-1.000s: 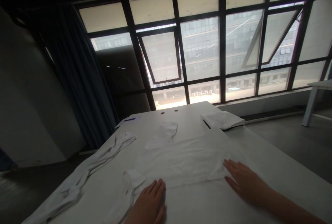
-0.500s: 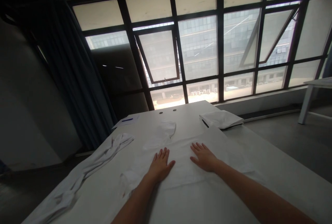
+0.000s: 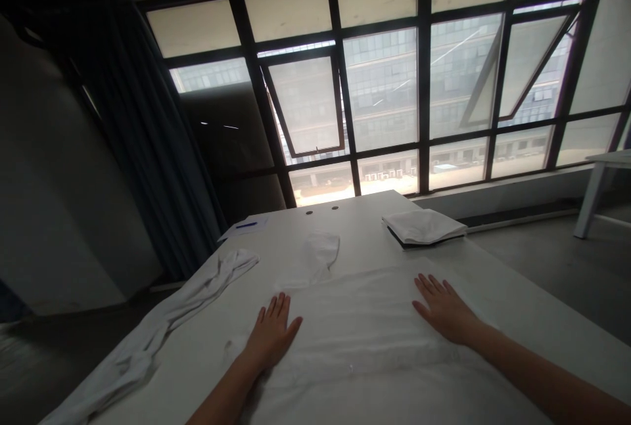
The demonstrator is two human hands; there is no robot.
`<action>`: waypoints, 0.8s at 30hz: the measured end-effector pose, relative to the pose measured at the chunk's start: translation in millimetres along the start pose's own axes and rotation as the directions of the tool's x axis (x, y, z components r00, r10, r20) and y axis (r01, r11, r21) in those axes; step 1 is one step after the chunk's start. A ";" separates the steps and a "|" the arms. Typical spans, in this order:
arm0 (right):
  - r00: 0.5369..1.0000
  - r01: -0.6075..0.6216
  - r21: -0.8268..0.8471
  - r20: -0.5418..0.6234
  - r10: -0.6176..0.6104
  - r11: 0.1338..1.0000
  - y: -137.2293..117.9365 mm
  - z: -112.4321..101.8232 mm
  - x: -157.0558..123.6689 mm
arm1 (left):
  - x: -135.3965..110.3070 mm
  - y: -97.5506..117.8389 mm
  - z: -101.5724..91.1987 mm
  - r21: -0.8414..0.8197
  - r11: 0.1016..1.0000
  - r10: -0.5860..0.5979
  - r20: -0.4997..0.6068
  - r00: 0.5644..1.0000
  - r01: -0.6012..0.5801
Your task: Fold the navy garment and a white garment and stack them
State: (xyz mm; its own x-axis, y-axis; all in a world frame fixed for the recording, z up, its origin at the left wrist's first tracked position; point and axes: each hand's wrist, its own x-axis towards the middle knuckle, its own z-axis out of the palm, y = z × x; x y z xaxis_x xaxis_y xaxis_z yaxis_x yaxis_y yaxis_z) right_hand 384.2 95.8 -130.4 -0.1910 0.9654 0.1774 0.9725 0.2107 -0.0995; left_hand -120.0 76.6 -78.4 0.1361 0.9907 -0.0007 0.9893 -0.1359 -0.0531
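A white garment lies spread over the white table; its exact kind I cannot make out. What looks like a sleeve reaches from it toward the far end. My left hand rests palm down on its left part, fingers stretched and thumb apart. On the right part, my right hand lies flat with fingers spread. Faint creases run across the cloth between the two hands. Neither hand grips anything.
Another crumpled white cloth runs along the table's left edge. Folded white cloth sits at the far right edge. A blue pen lies on paper at the far left. Windows and a blue curtain stand beyond.
My hands have slid apart across the cloth, the left one leftward and the right one rightward. The cloth between them looks wider.
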 end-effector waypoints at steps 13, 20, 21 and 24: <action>0.949 0.283 0.226 0.077 -0.306 0.932 -163.2 -26.6 40.1 | 29.2 148.0 -13.6 -0.075 0.971 0.227 0.020 0.974 -0.225; 0.974 0.187 0.176 0.094 -0.205 0.967 -132.3 -7.7 68.7 | 41.5 121.3 -0.2 -0.080 0.991 0.107 -0.037 0.994 -0.110; 0.983 0.133 0.126 0.106 -0.147 0.983 -111.9 -7.9 70.4 | 42.5 110.1 -0.5 -0.074 0.994 0.080 -0.027 0.996 -0.081; 0.995 -0.001 0.057 0.104 -0.005 0.998 -45.4 -12.9 67.9 | 43.7 77.6 -1.5 -0.057 0.998 0.006 -0.001 1.000 -0.006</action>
State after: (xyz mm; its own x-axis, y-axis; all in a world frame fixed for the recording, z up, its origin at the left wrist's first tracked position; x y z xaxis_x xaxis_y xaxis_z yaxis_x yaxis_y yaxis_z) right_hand 328.8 149.9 -101.2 -0.2083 0.9752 0.0752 0.9636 0.2178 -0.1550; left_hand -37.3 109.3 -81.1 0.1421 0.9899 -0.0005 0.9898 -0.1421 0.0039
